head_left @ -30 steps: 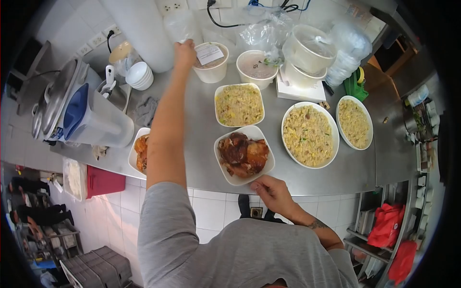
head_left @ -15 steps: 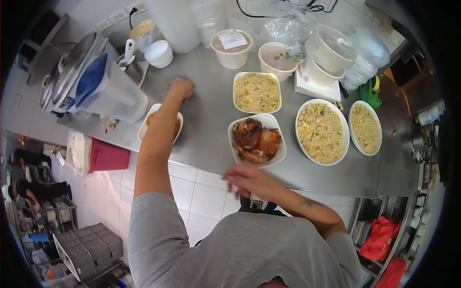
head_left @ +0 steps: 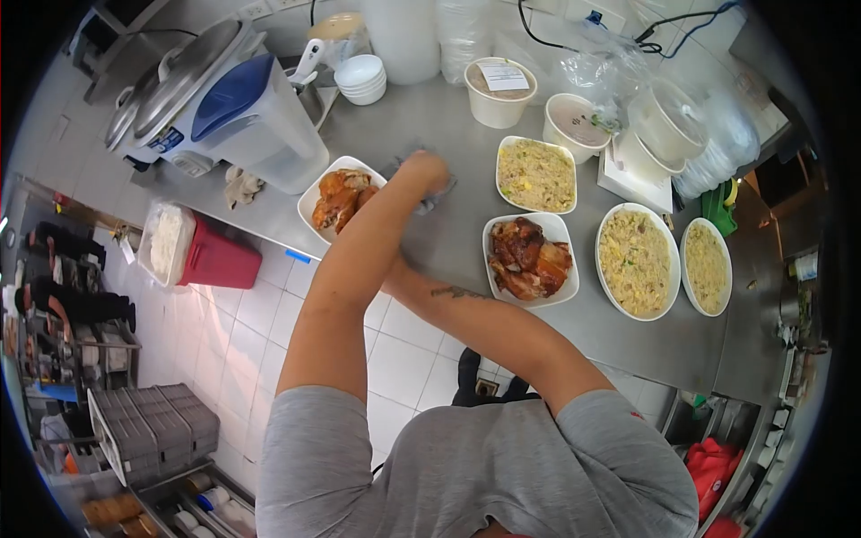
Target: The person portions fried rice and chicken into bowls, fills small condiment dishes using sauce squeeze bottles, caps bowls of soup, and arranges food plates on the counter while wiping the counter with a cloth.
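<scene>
A grey cloth [head_left: 438, 195] lies bunched on the steel table, and my left hand [head_left: 425, 170] is closed on it. My right arm crosses beneath my left forearm; its hand is hidden there, beside a white bowl of browned chicken [head_left: 334, 204] at the table's front edge. To the right sits another white bowl with darker roasted chicken [head_left: 529, 260]. Behind that one stands a square bowl of fried rice [head_left: 536, 176]. Two oval dishes of fried rice, a wider one [head_left: 636, 261] and a narrower one [head_left: 706, 267], rest farther right.
Lidded tubs [head_left: 500, 93] and plastic bags line the back. A clear container with a blue lid [head_left: 260, 121], a cooker and stacked small bowls [head_left: 361, 79] stand at the left. Below the table's left end is a red bin [head_left: 220, 255]. Two people in dark clothes are at far left.
The view has shifted left. My left hand came down from the back tubs and now has the grey cloth, right of the left chicken bowl. My right hand left the darker chicken bowl and moved left.
</scene>
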### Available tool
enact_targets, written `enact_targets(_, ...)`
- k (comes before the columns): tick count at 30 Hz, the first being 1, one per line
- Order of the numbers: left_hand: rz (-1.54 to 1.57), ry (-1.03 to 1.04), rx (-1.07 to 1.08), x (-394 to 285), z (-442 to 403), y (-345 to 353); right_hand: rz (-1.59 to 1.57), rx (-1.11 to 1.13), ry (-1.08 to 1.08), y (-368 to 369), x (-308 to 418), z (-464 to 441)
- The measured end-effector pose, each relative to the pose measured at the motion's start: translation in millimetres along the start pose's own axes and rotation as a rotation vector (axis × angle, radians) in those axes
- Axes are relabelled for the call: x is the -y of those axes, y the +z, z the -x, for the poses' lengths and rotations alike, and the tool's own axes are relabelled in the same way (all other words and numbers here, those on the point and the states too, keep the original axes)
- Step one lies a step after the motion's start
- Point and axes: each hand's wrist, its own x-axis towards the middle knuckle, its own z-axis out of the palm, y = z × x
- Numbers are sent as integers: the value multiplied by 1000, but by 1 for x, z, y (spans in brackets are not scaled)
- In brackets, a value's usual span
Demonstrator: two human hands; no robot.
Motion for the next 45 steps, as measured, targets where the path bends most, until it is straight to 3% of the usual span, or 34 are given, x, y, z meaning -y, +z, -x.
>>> enact_targets(4, 105, -136, -60, -14, 30, -22, -219, 181, 74, -7, -9, -26)
enact_targets(6, 168, -195, -156, -18, 31, -17, 114, 183, 135, -17, -8, -27)
enact_targets(8, 186, -247, -151, -20, 27, -17, 298, 23, 203, -14, -8, -24)
enact_targets(10, 175, -257, -116, -21, 19, -15, 329, -295, 280, 48, 18, 10)
enact_targets(15, 296, -326, 20, -16, 20, -32, 251, -169, 96, 8, -11, -5)
enact_targets(18, 185, -104, -110, 10, 43, -33, 360, -162, -54, -2, -14, 0)
enact_targets(20, 250, -138, -137, 31, 61, -35, 546, -256, -42, 30, 17, 42)
enact_targets(23, 428, -136, -200, 82, 70, -1, 478, -252, 170, 45, 45, 104)
enact_targets(25, 222, -208, -249, 82, 119, -4, 441, -213, 219, 38, 52, 129)
enact_targets(27, 128, -455, -176, 100, 134, 34, 444, -217, 250, 36, 63, 152)
enact_targets(30, 129, -493, -359, 103, 152, 60, 441, -226, 247, 34, 79, 167)
enact_targets(40, 170, -489, -408, 140, 180, 80, 531, -206, 126, 57, 142, 190)
enact_targets(44, 274, -636, -426, 151, 172, 81, 570, -270, -3, 60, 174, 212)
enact_targets(45, 290, -668, -517, 156, 163, 85, 585, -284, -42, 57, 180, 219)
